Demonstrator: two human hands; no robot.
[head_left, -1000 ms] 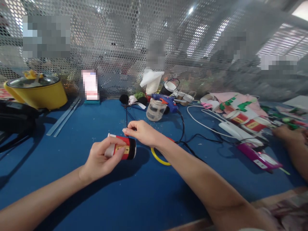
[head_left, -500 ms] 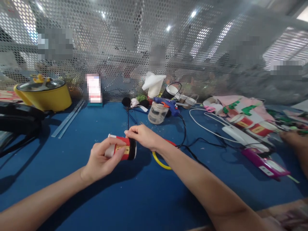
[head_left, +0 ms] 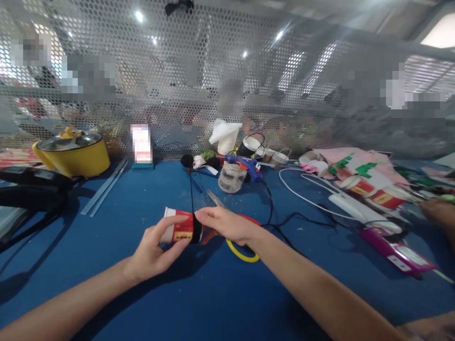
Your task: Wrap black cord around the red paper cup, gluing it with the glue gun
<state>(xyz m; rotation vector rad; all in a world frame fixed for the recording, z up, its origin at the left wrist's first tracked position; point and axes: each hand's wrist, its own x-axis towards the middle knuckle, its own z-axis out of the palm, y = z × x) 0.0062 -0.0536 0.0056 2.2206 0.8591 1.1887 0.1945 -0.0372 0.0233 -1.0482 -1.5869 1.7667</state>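
A red and white paper cup (head_left: 182, 227) lies on its side in my left hand (head_left: 152, 248), whose fingers and thumb grip it from the left. Black yarn (head_left: 196, 228) is wrapped around the cup's right end, and a strand runs up from it to a black ball of yarn (head_left: 187, 161). My right hand (head_left: 220, 223) is at the wrapped end, its thumb and fingers closed around that edge. Scissors with a yellow and red handle (head_left: 243, 253) lie partly under my right wrist.
A blue glue gun (head_left: 245, 166) rests on a clear plastic jar (head_left: 231, 178). Further right are cables, a white power strip (head_left: 359, 208), a purple device (head_left: 398, 251) and another person's hand (head_left: 435, 210). A yellow pot (head_left: 76, 156) and phone (head_left: 141, 144) stand left.
My right hand has moved down and wraps the cup's right end instead of pinching above it. More of the scissors' blades shows. The whole view has shifted slightly.
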